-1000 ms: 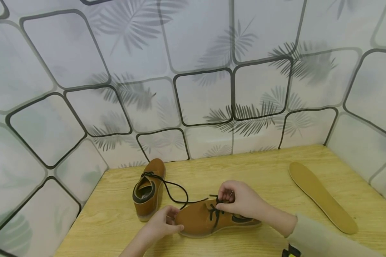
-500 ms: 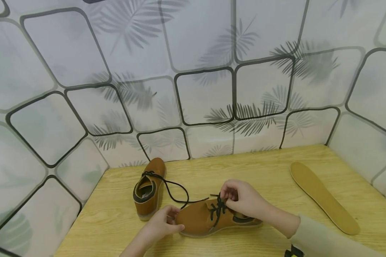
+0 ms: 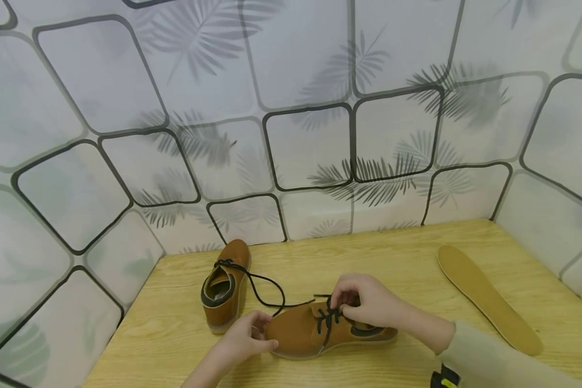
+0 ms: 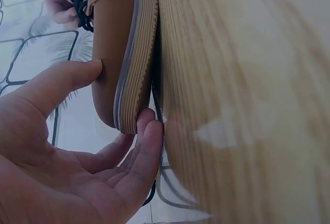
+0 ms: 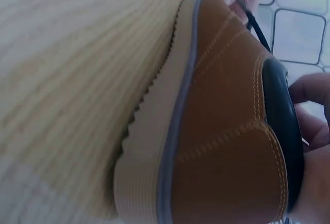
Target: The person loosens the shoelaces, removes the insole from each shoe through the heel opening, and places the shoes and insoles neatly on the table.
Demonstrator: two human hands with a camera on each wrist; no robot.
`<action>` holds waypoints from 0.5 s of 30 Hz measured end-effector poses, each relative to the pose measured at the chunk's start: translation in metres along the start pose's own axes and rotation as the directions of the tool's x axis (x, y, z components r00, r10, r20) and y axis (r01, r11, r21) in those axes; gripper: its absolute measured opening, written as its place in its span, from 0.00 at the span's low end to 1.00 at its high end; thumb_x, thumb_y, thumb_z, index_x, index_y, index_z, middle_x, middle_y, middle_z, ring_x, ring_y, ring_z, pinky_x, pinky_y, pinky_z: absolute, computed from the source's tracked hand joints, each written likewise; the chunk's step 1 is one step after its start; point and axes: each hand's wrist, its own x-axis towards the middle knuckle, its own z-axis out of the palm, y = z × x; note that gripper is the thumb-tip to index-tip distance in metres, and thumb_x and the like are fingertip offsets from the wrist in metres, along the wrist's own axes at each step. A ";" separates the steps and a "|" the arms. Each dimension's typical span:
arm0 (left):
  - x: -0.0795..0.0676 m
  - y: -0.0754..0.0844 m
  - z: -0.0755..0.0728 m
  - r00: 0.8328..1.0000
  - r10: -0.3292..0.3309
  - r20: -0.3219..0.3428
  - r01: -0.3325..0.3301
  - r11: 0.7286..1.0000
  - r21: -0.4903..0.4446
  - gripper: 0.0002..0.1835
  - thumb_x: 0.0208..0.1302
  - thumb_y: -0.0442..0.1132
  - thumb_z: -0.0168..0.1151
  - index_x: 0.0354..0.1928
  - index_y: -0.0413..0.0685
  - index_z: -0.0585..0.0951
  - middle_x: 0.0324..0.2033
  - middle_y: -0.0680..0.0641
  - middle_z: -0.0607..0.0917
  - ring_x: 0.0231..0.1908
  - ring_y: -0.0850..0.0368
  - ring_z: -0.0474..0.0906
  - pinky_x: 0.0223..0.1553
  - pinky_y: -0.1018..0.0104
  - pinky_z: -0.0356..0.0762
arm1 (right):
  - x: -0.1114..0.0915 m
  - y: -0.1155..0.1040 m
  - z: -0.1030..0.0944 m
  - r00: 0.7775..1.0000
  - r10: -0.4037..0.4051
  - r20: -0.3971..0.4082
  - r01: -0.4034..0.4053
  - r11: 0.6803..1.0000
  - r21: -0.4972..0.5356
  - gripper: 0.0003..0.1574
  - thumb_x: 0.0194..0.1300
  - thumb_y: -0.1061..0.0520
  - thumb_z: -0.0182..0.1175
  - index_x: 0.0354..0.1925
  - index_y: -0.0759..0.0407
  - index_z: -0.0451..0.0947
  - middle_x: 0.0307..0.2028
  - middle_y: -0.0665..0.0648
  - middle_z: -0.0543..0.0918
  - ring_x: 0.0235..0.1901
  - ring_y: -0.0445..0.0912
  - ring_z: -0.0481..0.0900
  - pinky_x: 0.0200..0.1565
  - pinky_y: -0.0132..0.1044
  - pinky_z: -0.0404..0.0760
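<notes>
Gripping brown shoe [image 3: 292,330] by toe w/ L hand [image 3: 244,338] — R hand [image 3: 367,303] closed, pinching blk laces [image 3: 327,321].

No text, label, brand, number or sign can be read.
</notes>
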 end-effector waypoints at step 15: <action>0.000 0.002 0.001 1.000 -0.028 0.006 0.028 1.000 -0.007 0.25 0.64 0.32 0.75 0.60 0.33 0.78 0.48 0.41 0.82 0.44 0.55 0.80 0.41 0.60 0.82 | 0.003 0.001 -0.010 0.988 -0.006 0.153 0.008 1.000 -0.010 0.10 0.73 0.66 0.64 0.45 0.55 0.88 0.45 0.56 0.89 0.37 0.31 0.79 0.39 0.32 0.84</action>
